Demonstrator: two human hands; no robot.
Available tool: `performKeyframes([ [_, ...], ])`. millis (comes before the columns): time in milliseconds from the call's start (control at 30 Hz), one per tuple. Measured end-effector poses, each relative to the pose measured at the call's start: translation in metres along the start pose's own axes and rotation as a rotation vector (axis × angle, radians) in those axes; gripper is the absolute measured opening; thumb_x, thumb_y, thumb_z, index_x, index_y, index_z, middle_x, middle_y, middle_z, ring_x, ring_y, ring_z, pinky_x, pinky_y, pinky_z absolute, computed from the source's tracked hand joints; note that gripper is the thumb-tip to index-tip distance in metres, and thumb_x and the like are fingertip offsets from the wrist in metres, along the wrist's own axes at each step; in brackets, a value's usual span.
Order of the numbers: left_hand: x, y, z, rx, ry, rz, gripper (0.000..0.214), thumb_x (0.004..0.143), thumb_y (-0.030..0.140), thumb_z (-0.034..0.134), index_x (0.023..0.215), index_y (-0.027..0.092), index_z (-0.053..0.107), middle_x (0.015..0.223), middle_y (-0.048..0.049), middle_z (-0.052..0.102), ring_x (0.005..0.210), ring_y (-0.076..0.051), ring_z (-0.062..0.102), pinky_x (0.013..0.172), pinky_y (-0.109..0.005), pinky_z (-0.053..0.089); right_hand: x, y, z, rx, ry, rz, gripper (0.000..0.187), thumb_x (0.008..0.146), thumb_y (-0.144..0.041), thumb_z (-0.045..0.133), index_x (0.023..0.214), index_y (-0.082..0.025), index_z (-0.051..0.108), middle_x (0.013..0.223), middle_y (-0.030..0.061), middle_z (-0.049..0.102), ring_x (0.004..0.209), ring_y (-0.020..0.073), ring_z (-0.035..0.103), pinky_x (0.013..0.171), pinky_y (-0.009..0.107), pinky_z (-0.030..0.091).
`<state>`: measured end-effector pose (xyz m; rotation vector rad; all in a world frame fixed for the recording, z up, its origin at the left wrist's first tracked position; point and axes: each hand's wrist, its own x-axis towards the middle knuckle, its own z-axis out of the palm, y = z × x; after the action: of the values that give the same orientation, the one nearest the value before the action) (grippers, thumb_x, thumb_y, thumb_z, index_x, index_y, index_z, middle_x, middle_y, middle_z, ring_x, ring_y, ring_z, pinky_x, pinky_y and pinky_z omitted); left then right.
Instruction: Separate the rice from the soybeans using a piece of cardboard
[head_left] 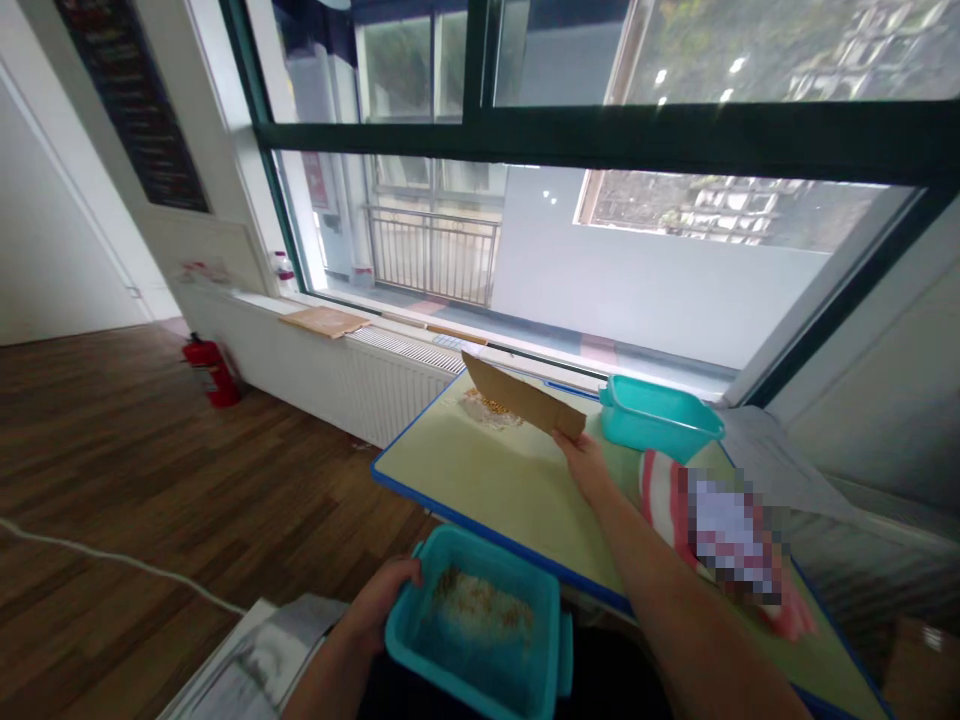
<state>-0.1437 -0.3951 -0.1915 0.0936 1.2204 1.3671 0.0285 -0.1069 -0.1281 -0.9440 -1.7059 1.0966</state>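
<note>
Nearest, the left hand [388, 592] is closed on the left rim of a teal tub [480, 675], which sits low, just off the front edge of the surface [487, 475]. Loose grains [480, 605], pale and brown mixed, lie scattered over the tub's bottom. On the right part of the surface lies a red-and-white striped cloth [661, 495], partly blurred out, beneath the outstretched right arm. Further on, the right hand [581, 462] grips the near end of a cardboard strip [521, 395], which stands on edge, slanting away to the left. A small heap of grain [491, 408], whitish with golden bits, lies on the surface just beside the strip's left side. At the far right corner stands a second teal tub [660, 412], near the window. Beyond the surface's far left edge is a white radiator [397, 395]; a red fire extinguisher [211, 370] stands well apart on the wooden floor [300, 500].
</note>
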Motion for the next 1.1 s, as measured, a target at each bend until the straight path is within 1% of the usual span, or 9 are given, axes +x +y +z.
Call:
performKeyframes([
  [167,-0.002,0.0,0.009,0.002,-0.008,0.119,0.016,0.053,0.015,0.053,0.064,0.011,0.064,0.051,-0.0028,0.06,0.045,-0.014,0.053,0.044,-0.024,0.041,-0.001,0.0,0.001,-0.057,0.013,-0.012,0.059,0.064,-0.058,0.061,0.097,-0.01,0.07,0.078,0.0043,0.069,0.081,0.0257,0.06,0.075,0.036,0.044],
  [233,-0.003,-0.001,0.013,-0.009,0.006,0.138,0.019,0.052,0.013,0.053,0.067,0.01,0.065,0.051,-0.0027,0.06,0.043,-0.015,0.053,0.045,-0.026,0.042,-0.002,0.0,-0.001,-0.084,0.019,-0.009,0.06,0.063,-0.058,0.062,0.098,-0.01,0.07,0.078,0.0039,0.069,0.083,0.0259,0.06,0.075,0.035,0.044],
  [367,-0.005,-0.006,0.018,-0.039,0.062,0.152,0.017,0.054,0.013,0.054,0.067,0.01,0.065,0.05,-0.003,0.061,0.043,-0.016,0.054,0.045,-0.026,0.043,-0.001,0.002,-0.005,-0.147,0.036,0.014,0.058,0.063,-0.056,0.063,0.095,-0.009,0.07,0.079,0.0053,0.069,0.084,0.0272,0.06,0.072,0.034,0.044],
  [433,-0.005,-0.007,0.019,-0.052,0.059,0.147,0.019,0.052,0.013,0.053,0.067,0.01,0.064,0.051,-0.0034,0.062,0.045,-0.016,0.055,0.046,-0.026,0.043,-0.001,0.003,-0.005,-0.163,0.036,0.015,0.056,0.064,-0.055,0.063,0.095,-0.008,0.07,0.08,0.0066,0.069,0.084,0.0276,0.06,0.071,0.034,0.044],
  [533,-0.004,-0.005,0.022,-0.06,0.023,0.129,0.021,0.051,0.013,0.051,0.067,0.01,0.065,0.054,-0.0047,0.063,0.046,-0.016,0.056,0.047,-0.027,0.044,-0.001,0.003,-0.004,-0.171,0.027,-0.008,0.054,0.064,-0.053,0.063,0.095,-0.009,0.07,0.084,0.0077,0.07,0.086,0.028,0.061,0.072,0.034,0.045],
  [767,0.001,-0.003,0.024,-0.074,-0.003,0.129,0.02,0.051,0.013,0.052,0.067,0.01,0.064,0.056,-0.0051,0.064,0.047,-0.015,0.056,0.048,-0.026,0.045,0.0,0.008,-0.005,-0.178,-0.005,-0.069,0.052,0.067,-0.051,0.061,0.099,-0.011,0.069,0.091,0.0066,0.07,0.09,0.0278,0.06,0.076,0.036,0.045],
  [900,0.006,-0.006,0.021,-0.057,0.003,0.133,0.022,0.052,0.014,0.052,0.068,0.009,0.064,0.057,-0.0059,0.064,0.047,-0.016,0.057,0.049,-0.027,0.047,0.003,0.015,-0.005,-0.174,-0.03,-0.061,0.051,0.068,-0.051,0.061,0.101,-0.012,0.069,0.091,0.0059,0.07,0.089,0.0267,0.06,0.076,0.035,0.045],
  [1000,0.01,-0.005,0.02,-0.039,0.012,0.127,0.026,0.053,0.015,0.051,0.074,0.008,0.065,0.058,-0.0071,0.065,0.047,-0.018,0.057,0.048,-0.029,0.048,0.004,0.019,-0.005,-0.171,-0.046,-0.035,0.05,0.067,-0.051,0.061,0.097,-0.011,0.069,0.086,0.0062,0.07,0.085,0.0257,0.061,0.073,0.034,0.045],
  [1100,0.013,-0.001,0.023,-0.053,-0.005,0.098,0.03,0.054,0.015,0.05,0.079,0.008,0.066,0.059,-0.0081,0.067,0.049,-0.019,0.059,0.049,-0.03,0.049,0.005,0.02,-0.004,-0.173,-0.057,-0.021,0.05,0.066,-0.051,0.062,0.095,-0.011,0.07,0.085,0.0063,0.07,0.083,0.0245,0.061,0.072,0.033,0.046],
])
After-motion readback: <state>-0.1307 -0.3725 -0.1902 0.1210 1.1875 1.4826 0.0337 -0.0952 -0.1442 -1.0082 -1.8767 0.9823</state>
